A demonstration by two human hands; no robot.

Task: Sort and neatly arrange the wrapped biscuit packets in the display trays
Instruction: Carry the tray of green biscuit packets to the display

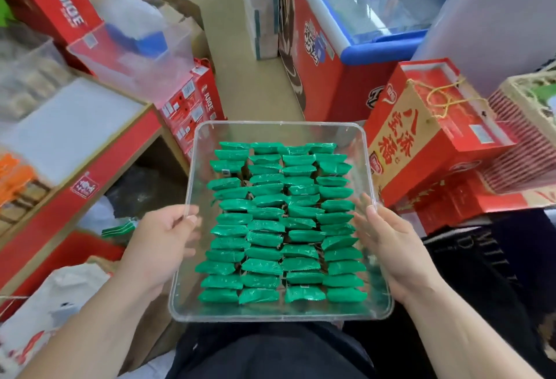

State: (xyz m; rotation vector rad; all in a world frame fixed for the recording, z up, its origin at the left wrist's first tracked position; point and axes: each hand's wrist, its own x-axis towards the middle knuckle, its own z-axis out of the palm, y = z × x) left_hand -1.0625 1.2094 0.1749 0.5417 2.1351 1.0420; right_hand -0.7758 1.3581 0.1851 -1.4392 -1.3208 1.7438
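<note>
I grip the clear tray (pixel 204 138) by both side rims, left hand (pixel 162 243) & right hand (pixel 388 246) w/ thumbs on top, fingers under, holding it level over my lap so the 4 cols of green biscuit packets (pixel 282 222) prob won't slide.

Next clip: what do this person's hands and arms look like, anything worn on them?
The left hand and right hand are bare: no gloves, rings or watch showing, nails short. The left forearm and right forearm are bare too, no sleeves in view.
</note>
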